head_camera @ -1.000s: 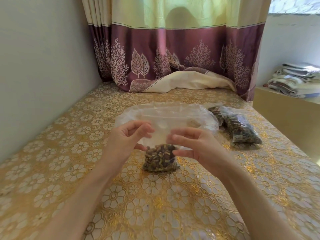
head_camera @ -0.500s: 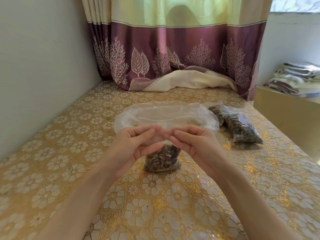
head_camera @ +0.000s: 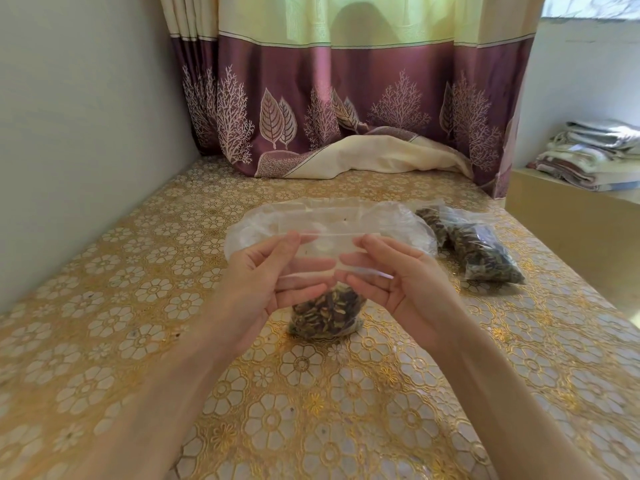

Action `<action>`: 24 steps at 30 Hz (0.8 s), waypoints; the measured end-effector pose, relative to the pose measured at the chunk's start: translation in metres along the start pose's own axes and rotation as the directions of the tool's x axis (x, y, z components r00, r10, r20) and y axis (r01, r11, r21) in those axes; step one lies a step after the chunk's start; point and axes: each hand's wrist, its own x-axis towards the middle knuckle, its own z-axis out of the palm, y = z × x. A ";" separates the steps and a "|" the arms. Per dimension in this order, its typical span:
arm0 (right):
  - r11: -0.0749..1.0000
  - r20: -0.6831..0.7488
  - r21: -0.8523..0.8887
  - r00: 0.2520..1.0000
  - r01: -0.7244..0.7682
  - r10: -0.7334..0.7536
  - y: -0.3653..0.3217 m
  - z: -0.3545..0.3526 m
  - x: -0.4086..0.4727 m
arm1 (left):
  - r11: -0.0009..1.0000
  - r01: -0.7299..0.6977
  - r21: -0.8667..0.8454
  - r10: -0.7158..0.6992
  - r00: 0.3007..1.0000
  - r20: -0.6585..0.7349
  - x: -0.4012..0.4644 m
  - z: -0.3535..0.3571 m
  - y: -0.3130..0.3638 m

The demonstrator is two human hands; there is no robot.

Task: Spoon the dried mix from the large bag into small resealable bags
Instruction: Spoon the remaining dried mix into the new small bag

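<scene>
Plainly, the small clear resealable bag (head_camera: pixel 325 306), its lower part packed with dark dried mix, stands upright on the gold floral table (head_camera: pixel 311 410), held up by its empty top between both hands. The left hand (head_camera: pixel 263 285) and the right hand (head_camera: pixel 398 282) face each other across the bag's mouth, each pinching the clear plastic near the zip strip, fingers (head_camera: pixel 301 271) curled lightly onto the film with the fingertips of both hands nearly meeting in the middle; whether the zip is pressed closed along its whole length cannot be told. Just behind the small bag lies the large crumpled clear plastic bag (head_camera: pixel 329 220), its mouth open toward the camera, and almost nothing dark shows in the part that is visible. To the right, well apart from the hands, lie already filled clear bags of the same dark mix (head_camera: pixel 485 251), flat on the table. No spoon is in view. Judging from this, the filling of this small bag looks finished and the step in hand is sealing it; what remains seems to be running the zip closed, setting the bag with the filled ones, and then portioning out whatever is left in the large bag, if anything. Beyond, a maroon and cream curtain (head_camera: pixel 346 98) hangs at the table's far end, and folded cloths (head_camera: pixel 588 154) sit on a ledge at right.
</scene>
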 end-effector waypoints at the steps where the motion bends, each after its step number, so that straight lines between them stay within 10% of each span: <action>1: 1.000 -0.010 -0.001 1.000 0.006 -0.006 0.000 0.001 0.000 | 1.000 -0.014 0.002 0.014 1.000 -0.002 0.000 0.001 0.000; 24: 0.969 -0.048 -0.092 0.971 0.230 -0.235 0.007 0.003 0.000 | 0.973 -0.208 0.104 0.221 0.966 -0.137 -0.003 0.000 -0.009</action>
